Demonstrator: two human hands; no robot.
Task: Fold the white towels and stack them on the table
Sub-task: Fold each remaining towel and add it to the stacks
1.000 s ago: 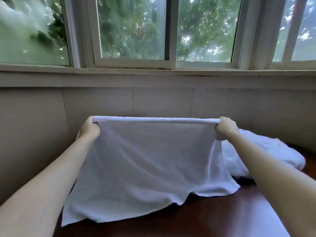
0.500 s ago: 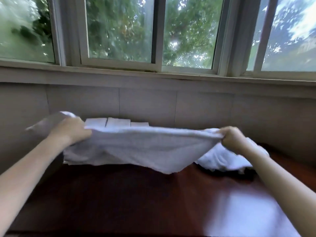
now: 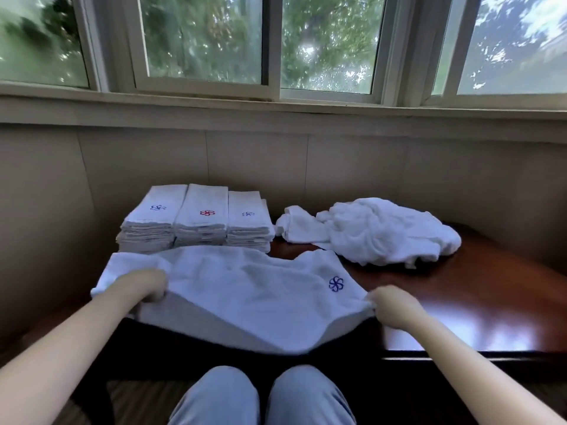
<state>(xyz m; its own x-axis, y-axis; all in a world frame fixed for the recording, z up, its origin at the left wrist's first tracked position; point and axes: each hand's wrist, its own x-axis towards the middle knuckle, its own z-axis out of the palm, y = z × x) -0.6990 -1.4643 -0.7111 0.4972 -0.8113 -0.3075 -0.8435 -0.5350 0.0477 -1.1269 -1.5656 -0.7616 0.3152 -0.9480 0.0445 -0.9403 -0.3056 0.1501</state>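
A white towel (image 3: 245,296) with a blue flower emblem is spread low over the front of the dark wooden table (image 3: 475,308), its near edge sagging past the table's front. My left hand (image 3: 144,285) grips its left end and my right hand (image 3: 391,306) pinches its right corner. Behind it, three stacks of folded white towels (image 3: 196,222) stand side by side against the wall, with blue and red emblems on top. A loose heap of unfolded white towels (image 3: 377,231) lies at the back right.
A panelled wall and window sill (image 3: 276,115) run right behind the table. My knees in light blue trousers (image 3: 260,397) show below the table's front edge. Bare glossy tabletop lies to the right of my right hand.
The towel, held up taut by its top edge a second ago, has come down and toward me and now lies low over the table's front. The view tilted down, revealing the folded stacks.
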